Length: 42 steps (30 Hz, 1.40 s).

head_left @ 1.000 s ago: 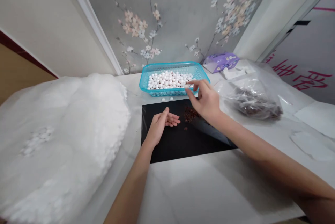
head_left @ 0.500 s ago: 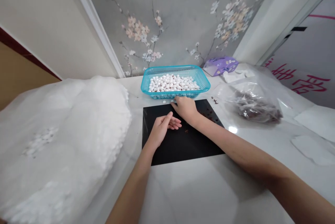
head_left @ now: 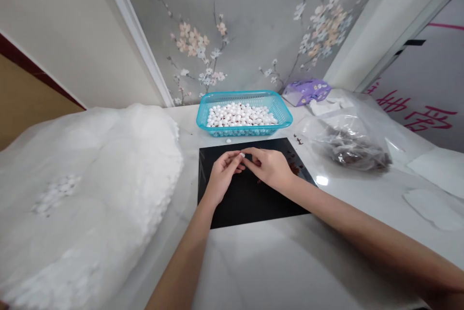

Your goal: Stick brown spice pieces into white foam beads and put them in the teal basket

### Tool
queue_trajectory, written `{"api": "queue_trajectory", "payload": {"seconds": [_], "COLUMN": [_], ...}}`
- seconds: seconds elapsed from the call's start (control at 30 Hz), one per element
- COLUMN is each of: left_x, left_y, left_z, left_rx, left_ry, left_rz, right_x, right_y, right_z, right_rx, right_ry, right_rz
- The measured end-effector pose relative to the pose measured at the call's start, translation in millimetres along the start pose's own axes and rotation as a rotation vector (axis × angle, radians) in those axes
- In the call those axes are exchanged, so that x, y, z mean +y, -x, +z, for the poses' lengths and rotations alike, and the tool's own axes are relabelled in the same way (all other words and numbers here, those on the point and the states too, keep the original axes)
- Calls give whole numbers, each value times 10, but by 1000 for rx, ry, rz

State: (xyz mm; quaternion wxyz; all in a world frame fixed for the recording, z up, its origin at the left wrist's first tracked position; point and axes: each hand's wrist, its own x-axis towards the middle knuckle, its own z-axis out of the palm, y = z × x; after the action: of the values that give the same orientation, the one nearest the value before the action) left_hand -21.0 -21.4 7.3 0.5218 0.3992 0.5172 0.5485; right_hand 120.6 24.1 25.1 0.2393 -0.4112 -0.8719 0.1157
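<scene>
My left hand (head_left: 222,176) and my right hand (head_left: 270,167) meet over a black mat (head_left: 253,199) on the white table. Their fingertips pinch together around a small white bead (head_left: 242,155). Just beyond them stands a turquoise basket (head_left: 282,107) filled with white and reddish beads. One loose white bead (head_left: 228,141) lies on the table between basket and mat. Small dark red bits (head_left: 295,169) are scattered on the mat by my right wrist.
A large clear bag of white pieces (head_left: 83,189) fills the table's left side. At the right lie a clear bag of dark brown bits (head_left: 350,148), a purple packet (head_left: 306,91) and white sheets (head_left: 433,206). A flowered wall panel stands behind.
My right hand left the basket, reached down to the table before it, then drew back to meet my left hand, now with a white bead at the fingertips.
</scene>
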Motion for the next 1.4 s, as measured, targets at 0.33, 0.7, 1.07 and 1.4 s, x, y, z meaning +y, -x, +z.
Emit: {"api": "queue_trajectory", "payload": {"seconds": [0.33,0.7,1.07,1.4], "left_x": [34,30,6,-3], "left_y": [13,4,5,2], "left_z": [2,4,-5,-5], "left_rx": [11,-18,-43,-50], "left_ry": [-61,-82,-75,-75], "left_rz": [-14,-21,-14,-14], "right_x": [358,370,365,311], "right_y": [214,235,242,232], "right_z": [-194,-112,-11,-53], "right_rx": [-136,-59,13,-28], "right_ry": [-101,-281,-568,-690], "right_rz": [-31,69,264,365]}}
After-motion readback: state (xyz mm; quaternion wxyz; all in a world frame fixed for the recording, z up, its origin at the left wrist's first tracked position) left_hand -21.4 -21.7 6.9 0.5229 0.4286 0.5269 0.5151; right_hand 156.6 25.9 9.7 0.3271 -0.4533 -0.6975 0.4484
